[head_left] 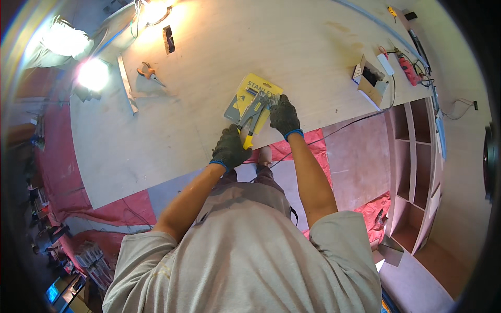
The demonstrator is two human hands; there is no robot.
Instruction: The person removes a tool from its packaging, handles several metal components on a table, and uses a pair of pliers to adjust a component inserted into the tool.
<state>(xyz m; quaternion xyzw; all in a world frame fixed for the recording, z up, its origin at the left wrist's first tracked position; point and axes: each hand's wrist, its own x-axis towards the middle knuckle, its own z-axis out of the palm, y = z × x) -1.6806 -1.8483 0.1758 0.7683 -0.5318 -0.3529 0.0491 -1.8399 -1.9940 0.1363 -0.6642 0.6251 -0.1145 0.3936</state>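
A person in a pale T-shirt (240,250) bends over a broad light-coloured worktop (182,130), both hands in dark work gloves with blue cuffs, meeting near the center of the frame. The left hand (231,147) is closed around the lower end of a grey hand tool (254,111) with yellow handle ends, which lies slantwise across a yellow-and-grey backing card (241,100) just above center. The right hand (284,116) has its fingers curled at the card's right edge, beside what looks like clear plastic; whether they pinch the plastic, the card or the tool, an onlooker cannot tell.

In the upper left of the frame, orange-handled pliers (150,73) lie near a thin wooden strip (126,83), with a rectangular cutout (168,40) in the worktop above them and a glaring lamp (93,74) at its left edge. In the upper right, an open cardboard box (371,98) with dark contents stands near a red power tool (408,70), and a black cable (347,125) trails over the worktop's edge. Red sheeting (319,152) shows below the edge, right of center, and an open-fronted shelving unit (412,172) fills the right of the frame.
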